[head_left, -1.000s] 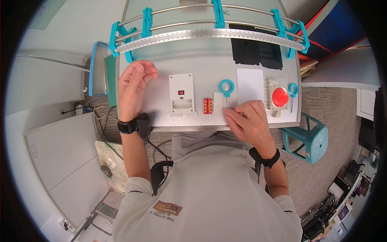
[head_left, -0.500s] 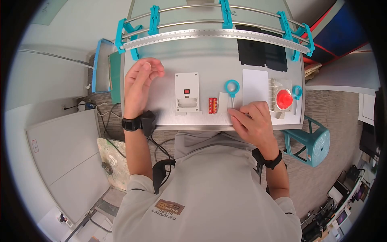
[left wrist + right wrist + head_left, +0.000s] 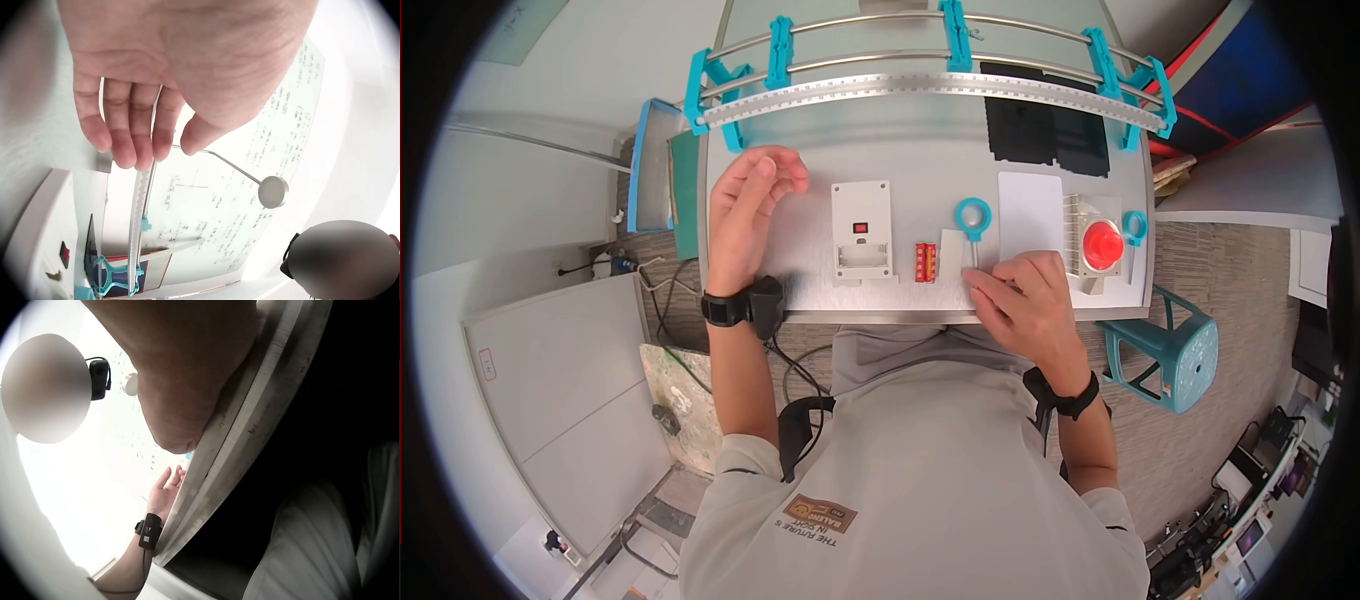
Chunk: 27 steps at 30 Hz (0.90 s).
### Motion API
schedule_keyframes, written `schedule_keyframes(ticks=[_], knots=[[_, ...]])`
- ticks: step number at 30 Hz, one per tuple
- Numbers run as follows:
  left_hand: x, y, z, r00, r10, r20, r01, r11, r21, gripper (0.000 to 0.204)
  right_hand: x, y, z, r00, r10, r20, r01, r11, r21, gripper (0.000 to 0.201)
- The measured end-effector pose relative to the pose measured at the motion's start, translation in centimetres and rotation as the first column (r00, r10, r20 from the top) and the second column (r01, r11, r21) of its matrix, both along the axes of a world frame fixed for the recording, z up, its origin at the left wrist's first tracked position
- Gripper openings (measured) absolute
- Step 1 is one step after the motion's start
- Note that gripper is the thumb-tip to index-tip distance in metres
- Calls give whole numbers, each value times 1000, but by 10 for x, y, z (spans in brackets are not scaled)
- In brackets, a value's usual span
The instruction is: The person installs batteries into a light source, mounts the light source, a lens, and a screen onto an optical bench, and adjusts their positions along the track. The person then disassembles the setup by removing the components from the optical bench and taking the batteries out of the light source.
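My left hand (image 3: 742,215) rests at the left side of the table with its fingers loosely bent; the left wrist view shows nothing in its palm (image 3: 187,69). To its right lies a white box (image 3: 862,220) with a red switch and a battery compartment. Red batteries (image 3: 925,262) lie side by side, beside a small pale strip (image 3: 950,256). My right hand (image 3: 1035,300) rests near the front edge, index fingertip right at the lower end of a teal-ringed lens's thin rod (image 3: 975,255). Its thumb stands apart from that finger. In the right wrist view, this hand's fingers are hidden.
A rail frame with teal brackets and a ruler (image 3: 930,87) spans the back. Black sheets (image 3: 1045,135) lie beneath it. At right are a white card (image 3: 1030,215), a device with a red dome (image 3: 1103,245) and another teal-ringed lens (image 3: 1134,228). A teal stool (image 3: 1175,350) stands beside the table.
The head view shifted slightly between the first two frames. Both hands and the things on the table keep their places.
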<state>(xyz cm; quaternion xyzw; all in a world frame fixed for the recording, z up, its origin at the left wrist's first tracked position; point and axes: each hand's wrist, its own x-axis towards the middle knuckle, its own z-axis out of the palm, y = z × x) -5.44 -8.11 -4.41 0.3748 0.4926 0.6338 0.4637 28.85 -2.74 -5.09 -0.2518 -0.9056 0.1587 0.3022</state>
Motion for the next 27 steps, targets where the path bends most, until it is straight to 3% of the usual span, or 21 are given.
schedule_keyframes(ticks=[5, 7, 8, 9, 10, 11, 13, 20, 22, 25, 27], knots=[[-4, -2, 2, 997, -79, 16, 79, 997, 3, 32, 0, 1, 0, 1000, 0, -24, 0, 1000, -1, 26], [-1, -7, 13, 939, -232, -255, 211, 972, -108, 56, 2, 1, 0, 999, -6, -36, 6, 1000, -19, 26], [3, -8, 23, 938, -234, -256, 214, 971, -104, 56, 2, 1, 0, 999, -10, -35, 9, 1000, -16, 26], [9, -8, 35, 804, -331, -493, 285, 944, -169, 69, 1, 1, 0, 999, -11, -37, 11, 1000, -21, 26], [14, -9, 41, 603, -405, -687, 328, 911, -249, 83, 0, 1, 1, 999, -9, -39, 8, 1000, -25, 26], [16, -10, 41, 603, -398, -692, 321, 915, -246, 83, -1, 1, 1, 999, -2, -44, 2, 1000, -20, 26], [21, -11, 37, 498, -442, -746, 359, 888, -286, 93, -2, 1, 2, 999, -6, -38, 5, 1000, -22, 26], [29, -17, 39, 489, -258, -833, 210, 962, -175, 73, 2, 10, 11, 996, -22, -81, 21, 1000, -23, 30], [28, -18, 40, 412, -113, -904, 158, 986, -51, 57, 8, 22, 25, 999, -19, -49, 20, 1000, 11, 36], [28, -15, 45, 355, -12, -935, 128, 991, 36, 48, 13, 40, 48, 996, -89, 1, 88, 989, 119, 41], [28, -13, 44, 404, -3, -915, 128, 990, 53, 46, 14, 50, 54, 993, -119, -9, 119, 981, 151, 43]])
